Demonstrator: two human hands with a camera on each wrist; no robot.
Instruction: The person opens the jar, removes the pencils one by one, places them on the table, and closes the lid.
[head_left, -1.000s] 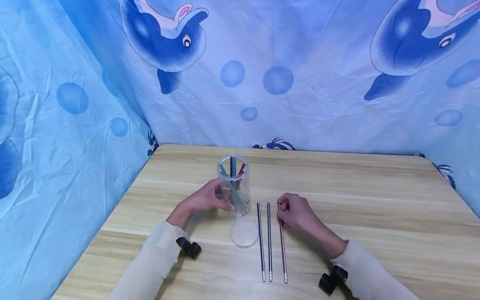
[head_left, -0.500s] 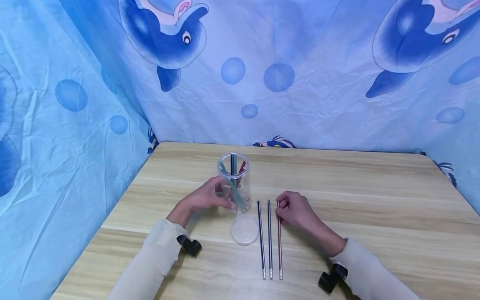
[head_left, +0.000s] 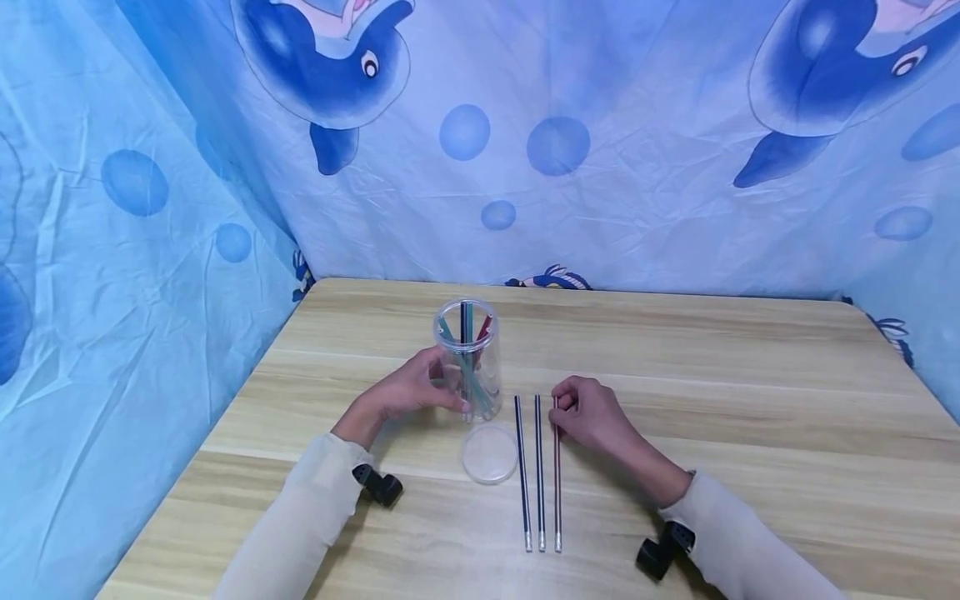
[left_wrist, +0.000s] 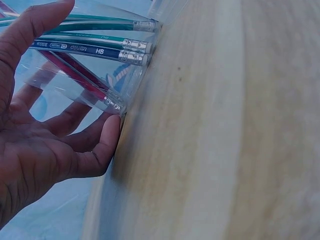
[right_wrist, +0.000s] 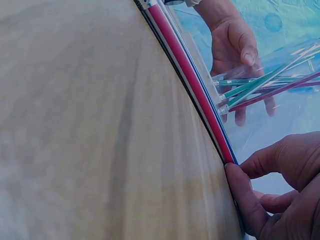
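Note:
My left hand (head_left: 411, 387) curls round the lower side of a clear cup (head_left: 486, 375) that stands upright. Green, dark blue and red pencils (left_wrist: 82, 82) lean inside it, eraser ends down, as the left wrist view shows. With thumb and finger, my right hand (head_left: 592, 414) pinches the far end of a red pencil (head_left: 557, 492) lying on the table; the right wrist view shows the same red pencil (right_wrist: 192, 90) at the fingertips. Left of it lie two dark blue striped pencils (head_left: 540, 475), (head_left: 522, 475), roughly parallel, eraser ends toward me.
A round clear lid (head_left: 490, 454) lies just in front of the cup, left of the pencils. The wooden table (head_left: 712, 375) reaches back to a blue curtain (head_left: 637, 225) with dolphins printed on it, which also hangs along the left side.
The red pencil's near end has swung left, so it now lies closer to the blue pencils and nearly parallel. My right hand has shifted slightly left with it; my left hand keeps its hold.

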